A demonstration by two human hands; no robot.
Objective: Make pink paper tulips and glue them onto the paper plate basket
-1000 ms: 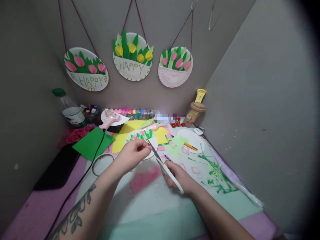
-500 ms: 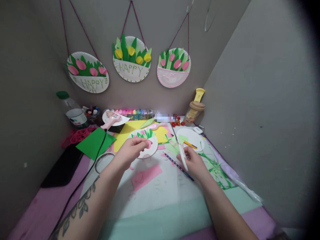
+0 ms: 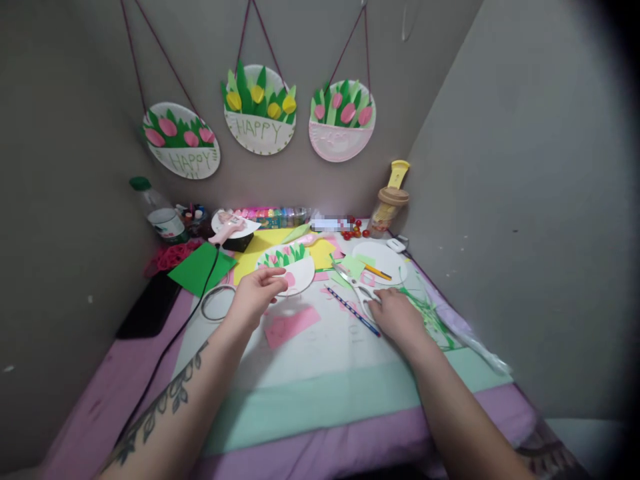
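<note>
My left hand (image 3: 257,293) is closed in a pinch over the decorated paper plate (image 3: 300,272), with a small pink paper cutout (image 3: 289,279) at its fingertips. The plate bears green paper leaves and pink tulips along its far half. My right hand (image 3: 397,313) has its fingers on the handles of the white scissors (image 3: 359,287), which lie low over the paper scraps with blades pointing away and parted a little. A dark patterned pencil (image 3: 354,311) lies just left of the scissors. Nearer me is a cut pink paper sheet (image 3: 293,327).
Another white plate (image 3: 400,260) carries a yellow craft knife (image 3: 377,271). Green paper strips (image 3: 430,307) lie at right. A glue gun (image 3: 227,230) with its cord, a tape roll (image 3: 217,303) and green paper (image 3: 200,267) are at left. Decorated plates (image 3: 260,137) hang on the wall.
My right hand has lowered the scissors from upright to lying near the table, and their blades have parted. My left hand still pinches the pink cutout. The camera view has shifted slightly.
</note>
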